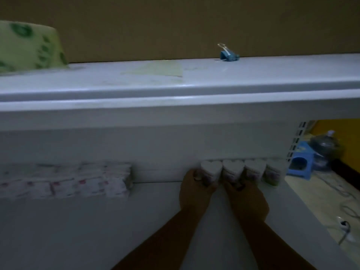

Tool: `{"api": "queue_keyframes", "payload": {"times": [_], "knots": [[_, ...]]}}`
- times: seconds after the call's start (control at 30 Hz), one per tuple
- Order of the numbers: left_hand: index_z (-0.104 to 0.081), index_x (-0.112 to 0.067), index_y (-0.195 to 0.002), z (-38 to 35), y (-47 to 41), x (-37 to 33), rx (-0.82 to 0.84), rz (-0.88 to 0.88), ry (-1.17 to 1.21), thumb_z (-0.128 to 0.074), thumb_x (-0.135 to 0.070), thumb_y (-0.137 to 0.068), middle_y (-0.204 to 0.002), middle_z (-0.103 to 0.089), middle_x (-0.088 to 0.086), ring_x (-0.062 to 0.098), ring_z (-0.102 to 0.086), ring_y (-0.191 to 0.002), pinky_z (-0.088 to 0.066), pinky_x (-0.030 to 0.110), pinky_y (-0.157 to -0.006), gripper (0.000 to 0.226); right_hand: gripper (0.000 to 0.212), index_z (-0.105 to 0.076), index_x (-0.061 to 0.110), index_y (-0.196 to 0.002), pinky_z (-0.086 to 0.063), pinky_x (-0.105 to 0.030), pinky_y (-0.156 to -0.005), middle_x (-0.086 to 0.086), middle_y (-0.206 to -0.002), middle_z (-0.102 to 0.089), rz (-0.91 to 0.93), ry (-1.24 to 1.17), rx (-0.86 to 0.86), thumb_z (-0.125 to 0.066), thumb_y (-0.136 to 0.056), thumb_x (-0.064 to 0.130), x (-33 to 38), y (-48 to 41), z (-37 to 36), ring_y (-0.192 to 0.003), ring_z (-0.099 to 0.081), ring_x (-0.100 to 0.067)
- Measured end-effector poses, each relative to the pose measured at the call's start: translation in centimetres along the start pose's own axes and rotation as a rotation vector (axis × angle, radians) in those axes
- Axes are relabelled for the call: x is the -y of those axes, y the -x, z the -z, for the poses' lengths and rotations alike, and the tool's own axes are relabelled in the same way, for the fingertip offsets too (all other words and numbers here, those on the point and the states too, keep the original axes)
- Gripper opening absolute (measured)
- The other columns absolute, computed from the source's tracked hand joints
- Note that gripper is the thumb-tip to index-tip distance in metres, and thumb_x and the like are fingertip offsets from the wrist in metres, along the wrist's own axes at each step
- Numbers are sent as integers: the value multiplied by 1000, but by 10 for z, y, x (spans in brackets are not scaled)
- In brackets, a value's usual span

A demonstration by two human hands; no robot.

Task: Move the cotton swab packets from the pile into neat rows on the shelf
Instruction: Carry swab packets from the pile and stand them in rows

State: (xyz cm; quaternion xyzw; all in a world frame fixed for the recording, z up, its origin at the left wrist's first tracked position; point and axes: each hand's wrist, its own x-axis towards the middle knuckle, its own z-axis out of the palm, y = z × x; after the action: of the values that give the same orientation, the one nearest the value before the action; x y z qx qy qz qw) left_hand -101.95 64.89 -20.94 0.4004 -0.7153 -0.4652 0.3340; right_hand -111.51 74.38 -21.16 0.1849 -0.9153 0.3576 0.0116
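My left hand [191, 189] wraps the leftmost heart-topped swab container [211, 171] and my right hand [246, 193] presses fingers against the next ones, all in a row at the back of the white shelf [97, 221]. Flat swab packets [68, 181] sit stacked farther left; above, a blue binder clip [228, 55] rests on the upper shelf [253, 75].

Head cam: looks down, near shelf [97, 221].

Both bare forearms reach forward, left hand [194, 189] and right hand [246, 195] side by side, fingers curled.
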Motion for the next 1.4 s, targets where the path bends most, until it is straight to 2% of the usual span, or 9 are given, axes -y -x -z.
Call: {"api": "queue_keyframes", "payload": {"times": [0.2, 0.33, 0.5, 0.6, 0.67, 0.73, 0.83, 1.2, 1.4], "knots": [[-46, -15, -132, 41, 24, 8, 153, -69, -194, -69, -37, -83, -133, -49, 3, 18, -44, -125, -34, 26, -106, 58, 53, -49, 19, -60, -37, -30, -65, -8, -71, -53, 9, 45, 9, -54, -79, 68, 7, 7, 7, -82, -62, -30], [-47, -16, -132, 122, 56, 22, 301, -369, -462, -54, -36, -93, -135, -47, 5, 20, -40, -127, -28, 25, -107, 45, 51, -56, 18, -64, -46, -34, -69, -12, -77, -59, 118, 146, 102, -43, -89, 60, 14, 29, 20, -79, -60, -30], [-29, -22, -146, 286, 65, 38, 318, -347, -748, -46, -43, -96, -157, -21, 2, 16, -19, -144, -16, 29, -115, 57, 47, -45, 30, -65, -32, -20, -56, 10, -72, -48, 684, 547, 145, -23, -90, 64, 96, 130, -6, -75, -57, -4], [-13, -24, -151, 397, 79, 57, 330, -218, -947, -40, -52, -95, -161, -3, -1, 13, 0, -147, -6, 30, -116, 68, 26, -54, 34, -64, -41, -18, -55, 11, -72, -58, 1092, 411, 307, -59, -84, 50, 180, 223, -41, -74, -64, -10], [-9, -23, -152, 469, 94, 71, 304, -133, -1070, -37, -56, -95, -161, 2, -1, 15, 4, -147, -4, 32, -117, 71, 35, -63, 28, -114, -43, -19, -88, 4, -120, -61, 1271, 367, 435, -51, -89, 50, 231, 270, -69, -113, -58, -11], [-11, -20, -152, 538, 114, 85, 243, -61, -1159, -36, -55, -95, -161, 0, 3, 19, 4, -147, -5, 36, -118, 71, 59, -30, 28, -146, -19, -22, -112, 7, -155, -24, 1275, 434, 600, -39, -94, 54, 274, 308, -99, -141, -25, -12], [-16, -17, -151, 628, 150, 108, 142, 72, -1159, -38, -52, -96, -160, -6, 6, 22, -1, -147, -13, 41, -118, 69, 65, -18, 32, -150, -10, -25, -115, 6, -160, -2, 1318, 373, 659, -40, -93, 55, 334, 368, -134, -145, -10, -14], [-14, -29, -150, 789, 216, 212, -59, 327, -903, -39, -58, -94, -160, -3, -8, 14, 3, -147, -10, 40, -120, 68, 59, -27, 26, -148, -18, -29, -115, -2, -160, -9, 1425, 430, 769, -44, -94, 43, 434, 484, -225, -145, -15, -19], [-23, -28, -148, 802, 157, 225, -140, 314, -676, -51, -50, -92, -153, -26, -4, 13, -42, -127, -39, 28, -102, 66, 59, -22, 19, -148, -25, -29, -112, -1, -156, -18, 1289, 276, 829, -39, -97, 45, 490, 505, -280, -140, -23, -19]]}}
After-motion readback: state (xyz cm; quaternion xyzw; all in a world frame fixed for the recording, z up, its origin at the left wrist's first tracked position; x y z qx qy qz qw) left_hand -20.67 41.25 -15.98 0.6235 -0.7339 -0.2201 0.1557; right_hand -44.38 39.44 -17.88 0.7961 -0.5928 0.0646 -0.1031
